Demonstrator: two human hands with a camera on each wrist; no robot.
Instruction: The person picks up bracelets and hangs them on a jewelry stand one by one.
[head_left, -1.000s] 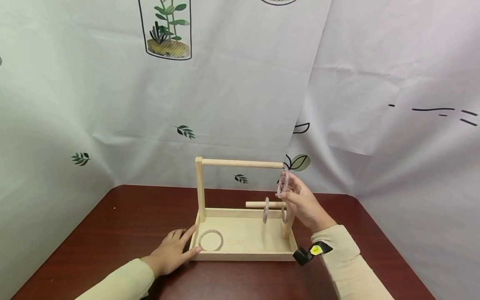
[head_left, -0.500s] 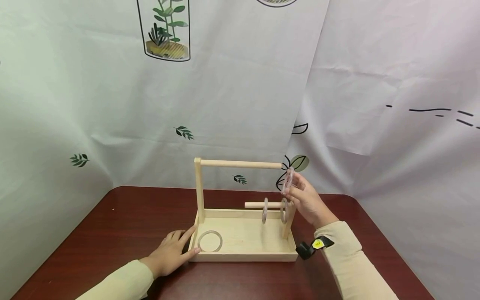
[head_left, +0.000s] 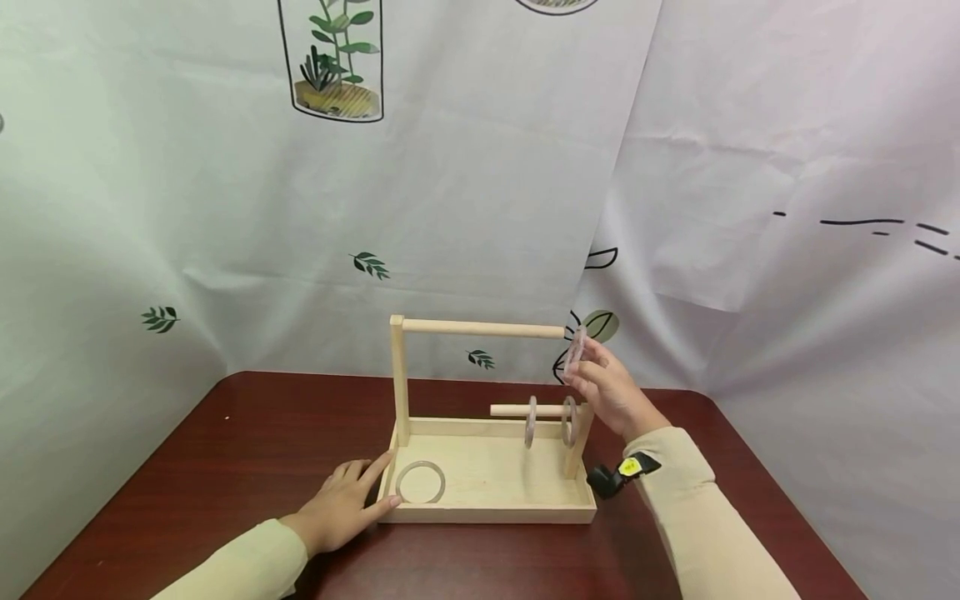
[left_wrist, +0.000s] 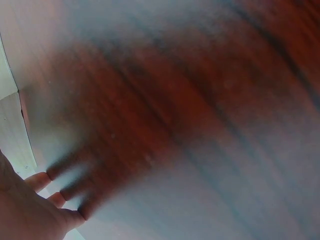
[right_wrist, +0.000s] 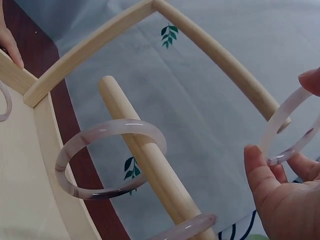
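Observation:
My right hand [head_left: 611, 396] pinches a pale, marbled bangle [right_wrist: 281, 119] between thumb and fingertips, upright beside the free end of the wooden stand's upper bar [head_left: 480, 327]. Through the bangle's opening, the right wrist view shows that bar end. Two similar bangles hang on the lower bar [head_left: 502, 410]: one around its middle [head_left: 531, 425], another near the post [head_left: 566, 429]. My left hand [head_left: 337, 504] rests at the left end of the stand's tray [head_left: 487, 514], fingers extended, thumb on the front corner. Inside the tray, near that hand, lies one more bangle [head_left: 442, 483].
The stand sits on a dark red wooden table [head_left: 285, 417]. A tall post [head_left: 400, 383] carries the upper bar on the left, and a shorter post [head_left: 577, 454] carries the lower bar on the right. White printed cloth [head_left: 480, 192] hangs behind.
My right hand shifted right with the bangle, away from the upper bar's end, then rose slightly so the bangle stands level with it. My left hand stayed at the tray.

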